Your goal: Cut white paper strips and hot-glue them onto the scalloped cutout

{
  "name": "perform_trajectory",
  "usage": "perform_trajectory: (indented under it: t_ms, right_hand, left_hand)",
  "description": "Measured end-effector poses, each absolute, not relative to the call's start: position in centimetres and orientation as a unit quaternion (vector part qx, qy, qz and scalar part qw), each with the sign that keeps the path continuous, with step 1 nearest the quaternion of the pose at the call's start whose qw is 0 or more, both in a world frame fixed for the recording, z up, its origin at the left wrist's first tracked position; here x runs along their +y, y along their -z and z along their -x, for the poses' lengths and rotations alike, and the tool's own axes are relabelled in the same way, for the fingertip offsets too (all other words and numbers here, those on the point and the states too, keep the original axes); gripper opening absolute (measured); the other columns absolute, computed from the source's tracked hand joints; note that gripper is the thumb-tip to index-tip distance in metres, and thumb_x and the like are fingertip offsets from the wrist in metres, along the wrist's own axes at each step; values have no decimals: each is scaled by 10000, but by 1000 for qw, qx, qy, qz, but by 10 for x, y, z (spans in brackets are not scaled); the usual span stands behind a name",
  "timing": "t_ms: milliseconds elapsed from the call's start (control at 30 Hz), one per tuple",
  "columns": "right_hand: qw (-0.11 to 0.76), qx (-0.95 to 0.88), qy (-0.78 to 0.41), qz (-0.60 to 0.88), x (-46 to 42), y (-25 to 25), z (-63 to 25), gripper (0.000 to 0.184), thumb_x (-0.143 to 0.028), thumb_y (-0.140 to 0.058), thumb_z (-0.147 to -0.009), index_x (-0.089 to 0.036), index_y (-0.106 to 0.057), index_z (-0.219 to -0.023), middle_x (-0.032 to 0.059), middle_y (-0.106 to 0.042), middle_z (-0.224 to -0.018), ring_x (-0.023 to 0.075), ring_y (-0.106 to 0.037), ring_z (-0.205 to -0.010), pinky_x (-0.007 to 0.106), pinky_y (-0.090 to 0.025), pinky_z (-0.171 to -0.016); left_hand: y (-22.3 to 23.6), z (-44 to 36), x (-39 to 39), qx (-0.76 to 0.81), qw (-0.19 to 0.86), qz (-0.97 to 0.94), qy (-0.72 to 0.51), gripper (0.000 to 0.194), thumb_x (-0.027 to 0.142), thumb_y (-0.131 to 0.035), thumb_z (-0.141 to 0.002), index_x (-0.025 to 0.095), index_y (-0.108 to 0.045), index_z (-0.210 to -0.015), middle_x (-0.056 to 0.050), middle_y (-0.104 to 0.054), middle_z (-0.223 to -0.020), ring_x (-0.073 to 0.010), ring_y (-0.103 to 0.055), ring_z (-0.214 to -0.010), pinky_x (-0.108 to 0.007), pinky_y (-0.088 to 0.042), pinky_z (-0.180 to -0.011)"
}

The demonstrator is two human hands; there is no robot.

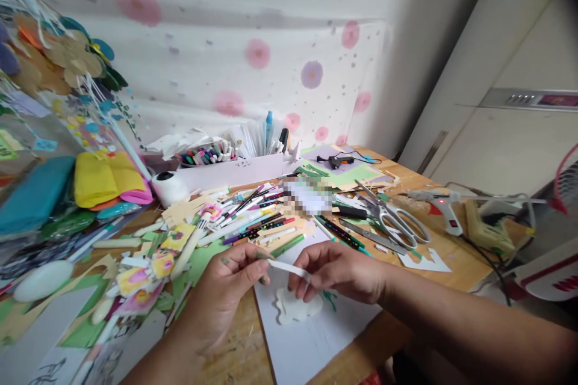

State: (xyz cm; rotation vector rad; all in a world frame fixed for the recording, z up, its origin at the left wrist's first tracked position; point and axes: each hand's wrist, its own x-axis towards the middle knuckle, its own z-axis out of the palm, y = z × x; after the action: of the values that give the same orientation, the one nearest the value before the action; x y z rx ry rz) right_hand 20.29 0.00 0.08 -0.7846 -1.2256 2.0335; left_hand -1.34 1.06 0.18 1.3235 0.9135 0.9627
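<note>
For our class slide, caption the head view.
Left hand and right hand hold a narrow white strip above a white cutout on a white sheet.

Room over the near end of the white paper, pens crowding beyond, scissors at right, paper flowers blocking left

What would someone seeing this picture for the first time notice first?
Probably the left hand and right hand, low in the middle, holding a thin white strip between them above a white sheet. Just beyond spreads a colourful heap of pens, with large scissors to its right. Bright flower-like cutouts hang at the upper left.
</note>
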Motion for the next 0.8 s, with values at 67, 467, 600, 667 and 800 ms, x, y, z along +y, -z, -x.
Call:
perform_trajectory:
  t_ms: [67,467,600,667,800]
  right_hand:
    - [329,-463,-774,280,1,0,-201,341,-380,-754,-670,-108,-701,-869,69,-699,-833,144,-637,-730,261,-467,-667]
    - [473,-421,-730,258,-16,-5,-184,221,-324,-777,-721,-127,-728,-807,-3,-670,-553,84,-585,-511,226,-425,-573]
    - [488,-397,-728,272,-13,-2,-184,203,-276,-792,-704,-138,-726,-837,0,-677,-581,81,-586,-507,211,-418,-537]
    - [499,-390,-723,275,-8,1,-187,293,-261,-802,-688,-176,-711,-954,-12,-680,-593,87,-597,-513,212,-422,-534]
    - [481,-390,-728,295,-1,10,-194,380,-258,-814,-664,-191,-691,-1018,-13,-693,-609,109,-632,-548,233,-453,-566]
  left_hand:
    - [1,13,11,397,589,-580,-399,100,285,-652,-777,211,-669,-712,16,-610,-657,-152,-528,-679,-275,-382,-678]
    - [10,1,3,367,591,-621,-360,145,308,-608,-817,183,-641,-750,-2,-649,-660,-162,-576,-652,-282,-432,-640]
    - [7,-5,0,338,636,-611,-329,71,253,-615,-792,184,-627,-782,-27,-700,-762,-182,-635,-722,-300,-464,-685]
    - [6,-5,1,357,634,-612,-309,38,224,-626,-757,187,-618,-763,-22,-705,-745,-184,-652,-712,-294,-472,-667]
    - [8,-2,4,409,587,-632,-299,87,224,-615,-729,194,-565,-664,7,-650,-596,-173,-623,-601,-280,-459,-589]
